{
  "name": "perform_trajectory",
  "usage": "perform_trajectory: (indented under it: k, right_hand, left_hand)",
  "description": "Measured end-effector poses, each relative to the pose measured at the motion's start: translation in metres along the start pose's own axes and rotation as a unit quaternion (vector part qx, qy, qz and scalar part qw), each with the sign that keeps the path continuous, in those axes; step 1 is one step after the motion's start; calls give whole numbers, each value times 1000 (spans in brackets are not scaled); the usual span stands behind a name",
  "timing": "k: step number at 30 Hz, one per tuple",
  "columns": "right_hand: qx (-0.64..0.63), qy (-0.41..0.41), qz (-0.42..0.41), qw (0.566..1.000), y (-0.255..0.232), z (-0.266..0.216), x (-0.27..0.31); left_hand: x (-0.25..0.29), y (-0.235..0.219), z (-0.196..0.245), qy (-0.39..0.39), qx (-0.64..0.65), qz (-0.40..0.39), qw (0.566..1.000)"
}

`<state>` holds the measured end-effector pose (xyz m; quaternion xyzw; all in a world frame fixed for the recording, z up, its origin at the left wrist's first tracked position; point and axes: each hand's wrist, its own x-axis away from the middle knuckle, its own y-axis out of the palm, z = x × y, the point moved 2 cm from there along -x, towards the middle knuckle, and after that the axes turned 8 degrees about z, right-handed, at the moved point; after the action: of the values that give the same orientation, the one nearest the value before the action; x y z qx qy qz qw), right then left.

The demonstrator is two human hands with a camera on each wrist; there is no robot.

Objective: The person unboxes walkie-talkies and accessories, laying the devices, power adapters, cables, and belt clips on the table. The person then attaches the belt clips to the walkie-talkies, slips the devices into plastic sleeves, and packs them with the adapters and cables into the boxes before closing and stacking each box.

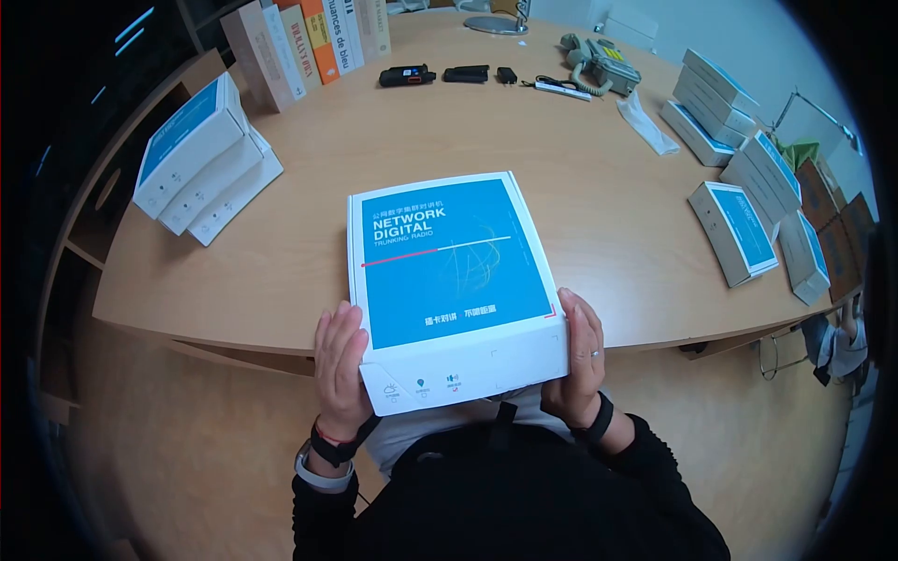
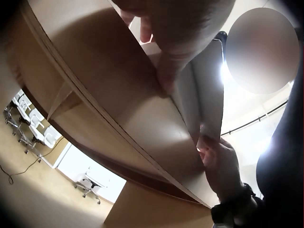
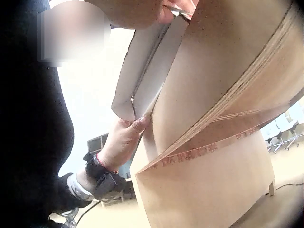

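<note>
A white box with a blue top [image 1: 458, 262], printed "NETWORK DIGITAL TRUNKING RADIO", lies flat at the table's near edge, its white front face towards the body. My left hand [image 1: 342, 366] grips its left side near the front corner. At the opposite side, my right hand [image 1: 577, 360], with a ring on one finger, holds the right front corner. Seen from the left wrist, the right hand [image 2: 221, 164] is at the far end of the box. The right wrist view shows the left hand [image 3: 121, 140] with its thumb low at the box's end.
Stacked similar boxes [image 1: 201, 154] stand at the left; several more boxes [image 1: 734, 234] are at the right. Books [image 1: 309, 47] line the back left. Along the back lie a handheld radio [image 1: 407, 77], small black parts, a corded telephone [image 1: 608, 67] and a white cloth [image 1: 647, 126].
</note>
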<state>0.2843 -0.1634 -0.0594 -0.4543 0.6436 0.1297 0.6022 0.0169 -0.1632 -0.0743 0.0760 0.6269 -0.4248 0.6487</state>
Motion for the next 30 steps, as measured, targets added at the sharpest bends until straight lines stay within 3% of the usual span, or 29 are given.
perform_trajectory:
  k: [2,4,5,7,9,11,13,16,18,21,23,28,30]
  right_hand:
    - [-7,10,14,1000,3,-2,2]
    - [-152,91,53,983,8,2,6]
    - [-150,91,55,983,9,-1,1]
    - [-260,179,95,944,8,-8,-22]
    - [-317,180,98,926,3,-11,-54]
    - [-367,213,113,898,1,-13,-82]
    - [-353,213,73,908,-4,-9,-108]
    - [-356,223,73,904,4,3,-136]
    - [-351,236,63,904,11,14,-152]
    - [-330,268,44,904,32,38,-167]
    - [-232,263,40,936,44,53,-174]
    - [-233,196,89,948,68,86,-189]
    - [-217,227,67,947,69,89,-194]
  left_hand:
    - [-4,0,-1,26,26,-6,999]
    - [-14,-2,0,36,42,-1,998]
    - [-21,-2,1,39,44,-1,998]
    - [-37,-6,2,29,50,21,998]
    - [-55,-12,2,8,23,-7,1000]
    - [-79,-16,0,-82,140,14,987]
    - [-105,-21,3,-171,232,10,958]
    - [-138,-19,-17,-158,184,-19,970]
    - [-160,-8,-28,-218,247,-97,939]
    - [-176,15,-47,-227,264,-95,933]
    - [-183,28,-55,-203,282,-75,935]
    - [-202,51,-72,-161,305,-65,936]
    - [-209,60,-78,-129,302,-57,943]
